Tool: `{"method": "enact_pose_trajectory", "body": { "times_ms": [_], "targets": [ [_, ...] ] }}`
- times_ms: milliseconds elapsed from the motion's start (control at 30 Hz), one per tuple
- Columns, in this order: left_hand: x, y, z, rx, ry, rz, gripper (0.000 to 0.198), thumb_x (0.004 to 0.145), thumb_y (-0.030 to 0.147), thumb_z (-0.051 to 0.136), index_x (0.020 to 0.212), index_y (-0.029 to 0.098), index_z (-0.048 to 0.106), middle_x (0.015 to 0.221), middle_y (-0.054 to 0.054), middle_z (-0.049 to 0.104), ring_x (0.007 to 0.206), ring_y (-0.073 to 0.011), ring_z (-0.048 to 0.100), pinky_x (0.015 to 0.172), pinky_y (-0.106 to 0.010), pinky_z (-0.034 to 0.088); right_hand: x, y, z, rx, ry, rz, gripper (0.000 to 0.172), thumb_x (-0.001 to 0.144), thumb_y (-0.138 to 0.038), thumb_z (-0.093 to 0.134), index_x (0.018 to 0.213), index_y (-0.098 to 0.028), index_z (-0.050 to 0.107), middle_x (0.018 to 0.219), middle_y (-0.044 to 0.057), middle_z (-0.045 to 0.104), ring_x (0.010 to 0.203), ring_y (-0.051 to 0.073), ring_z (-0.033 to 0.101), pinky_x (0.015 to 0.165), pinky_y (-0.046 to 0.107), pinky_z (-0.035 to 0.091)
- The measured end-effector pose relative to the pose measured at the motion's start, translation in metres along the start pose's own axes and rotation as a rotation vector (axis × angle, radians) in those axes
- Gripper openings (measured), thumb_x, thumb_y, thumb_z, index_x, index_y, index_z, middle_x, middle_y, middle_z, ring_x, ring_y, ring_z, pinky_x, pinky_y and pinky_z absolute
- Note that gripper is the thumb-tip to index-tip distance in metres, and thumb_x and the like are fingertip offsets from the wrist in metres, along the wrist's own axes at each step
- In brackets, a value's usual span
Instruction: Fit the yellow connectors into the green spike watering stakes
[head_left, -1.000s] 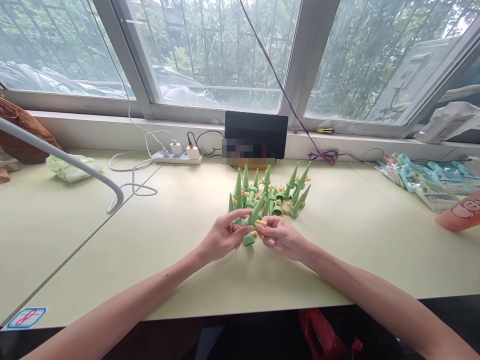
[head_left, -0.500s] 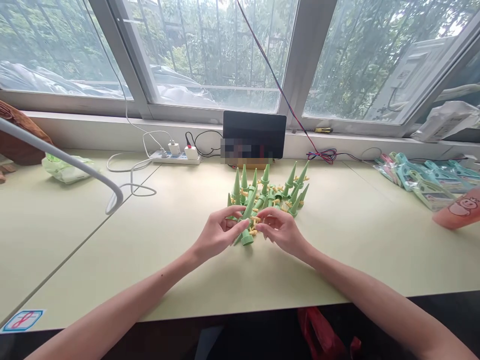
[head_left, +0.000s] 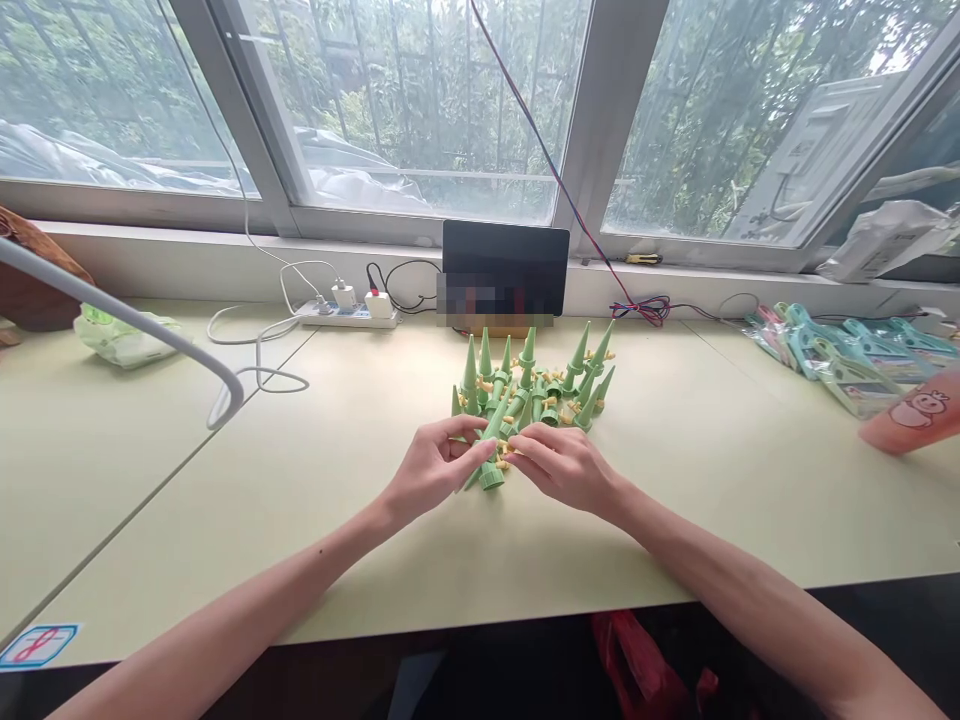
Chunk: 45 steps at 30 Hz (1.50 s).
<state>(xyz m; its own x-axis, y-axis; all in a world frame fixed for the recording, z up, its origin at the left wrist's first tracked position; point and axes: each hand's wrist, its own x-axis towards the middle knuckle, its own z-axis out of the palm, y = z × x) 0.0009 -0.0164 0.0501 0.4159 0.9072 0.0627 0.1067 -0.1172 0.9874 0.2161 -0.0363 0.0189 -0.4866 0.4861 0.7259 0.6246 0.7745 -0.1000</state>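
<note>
My left hand [head_left: 439, 462] is closed around a green plastic plant watering spike [head_left: 496, 418], tilted with its point up and away and its ribbed collar [head_left: 491, 478] toward me. At the spike's side, my right hand [head_left: 574, 468] pinches a small yellow valve [head_left: 503, 446] between thumb and fingers. Whether the valve is fixed to the spike is partly hidden by the fingertips. Just beyond both hands stands a cluster of similar green spikes [head_left: 577, 362] with yellow valves, some upright and some lying on their sides.
Behind the cluster a dark-screened tablet [head_left: 504, 262] leans near the window. A power strip [head_left: 352, 316] with cables lies left of it. A grey curved tube [head_left: 142, 315] crosses the left side. Packaged clips [head_left: 847, 360] and a pink bottle [head_left: 911, 412] are at right.
My right hand's fingers have closed in on the yellow valve and the hand has turned flatter. My left hand keeps its hold on the spike. The whole view has shifted slightly.
</note>
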Motion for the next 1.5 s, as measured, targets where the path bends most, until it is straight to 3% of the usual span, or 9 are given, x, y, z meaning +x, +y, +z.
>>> {"method": "enact_pose_trajectory", "body": {
  "times_ms": [267, 433, 667, 900, 1000, 1200, 1367, 1500],
  "targets": [
    [-0.002, 0.005, 0.001, 0.0, -0.024, -0.038, 0.04, 0.078, 0.045, 0.076, 0.099, 0.013, 0.066, 0.049, 0.006, 0.049, 0.039, -0.0064, 0.041, 0.037, -0.019, 0.03, 0.0, -0.002, -0.001, -0.1, -0.085, -0.084, 0.022, 0.102, -0.016, 0.044, 0.093, -0.019, 0.064, 0.074, 0.004, 0.064, 0.061, 0.014, 0.055, 0.055, 0.027, 0.039],
    [-0.002, 0.002, 0.002, 0.0, -0.051, -0.023, 0.041, 0.079, 0.046, 0.075, 0.1, 0.012, 0.066, 0.051, 0.005, 0.05, 0.039, -0.0055, 0.039, 0.036, -0.019, 0.03, -0.002, -0.003, 0.002, -0.063, -0.069, -0.091, 0.024, 0.101, -0.013, 0.042, 0.092, -0.018, 0.063, 0.071, 0.004, 0.062, 0.058, 0.014, 0.053, 0.054, 0.027, 0.037],
    [0.0, -0.008, -0.001, 0.005, -0.131, 0.018, 0.045, 0.081, 0.046, 0.073, 0.109, 0.012, 0.064, 0.066, 0.001, 0.056, 0.043, -0.0056, 0.042, 0.038, -0.02, 0.033, -0.005, -0.003, 0.006, 0.059, -0.032, 0.006, 0.024, 0.102, -0.018, 0.042, 0.088, -0.018, 0.061, 0.072, 0.004, 0.061, 0.057, 0.013, 0.05, 0.053, 0.026, 0.036],
    [0.001, -0.012, -0.003, -0.007, -0.149, 0.03, 0.05, 0.08, 0.043, 0.074, 0.119, 0.012, 0.066, 0.069, 0.0, 0.059, 0.044, -0.0052, 0.04, 0.04, -0.02, 0.031, -0.002, -0.005, 0.01, 0.343, 0.062, 0.262, 0.027, 0.099, -0.027, 0.051, 0.075, -0.02, 0.058, 0.065, 0.002, 0.059, 0.056, 0.013, 0.048, 0.052, 0.026, 0.038],
    [0.002, -0.014, -0.003, -0.016, -0.151, 0.045, 0.051, 0.081, 0.042, 0.074, 0.121, 0.012, 0.066, 0.067, 0.0, 0.06, 0.043, -0.0048, 0.038, 0.039, -0.02, 0.029, 0.002, -0.007, 0.007, 0.515, 0.027, 0.452, 0.028, 0.095, -0.031, 0.057, 0.07, -0.019, 0.057, 0.062, 0.001, 0.057, 0.054, 0.013, 0.045, 0.05, 0.026, 0.036],
    [0.004, -0.017, -0.006, 0.002, -0.19, 0.08, 0.05, 0.084, 0.04, 0.072, 0.123, 0.01, 0.066, 0.047, 0.006, 0.046, 0.04, -0.0059, 0.035, 0.04, -0.02, 0.03, 0.007, -0.01, 0.0, 1.085, -0.085, 0.838, 0.034, 0.089, -0.045, 0.066, 0.07, -0.019, 0.055, 0.053, -0.004, 0.05, 0.041, 0.007, 0.035, 0.039, 0.022, 0.025],
    [0.006, -0.018, -0.008, -0.004, -0.205, 0.151, 0.044, 0.085, 0.036, 0.071, 0.122, 0.01, 0.068, 0.044, 0.008, 0.043, 0.039, -0.0057, 0.037, 0.038, -0.019, 0.032, 0.007, -0.006, 0.002, 1.375, -0.135, 0.96, 0.038, 0.085, -0.048, 0.071, 0.07, -0.017, 0.055, 0.054, -0.006, 0.05, 0.038, 0.003, 0.028, 0.037, 0.019, 0.018],
    [0.007, -0.019, -0.008, -0.014, -0.204, 0.226, 0.039, 0.085, 0.032, 0.072, 0.118, 0.012, 0.07, 0.06, 0.002, 0.058, 0.04, -0.0042, 0.04, 0.037, -0.018, 0.034, 0.007, -0.004, 0.003, 1.59, -0.199, 1.006, 0.038, 0.084, -0.045, 0.074, 0.069, -0.015, 0.056, 0.057, -0.006, 0.048, 0.04, 0.001, 0.023, 0.038, 0.018, 0.016]
  ]
}}
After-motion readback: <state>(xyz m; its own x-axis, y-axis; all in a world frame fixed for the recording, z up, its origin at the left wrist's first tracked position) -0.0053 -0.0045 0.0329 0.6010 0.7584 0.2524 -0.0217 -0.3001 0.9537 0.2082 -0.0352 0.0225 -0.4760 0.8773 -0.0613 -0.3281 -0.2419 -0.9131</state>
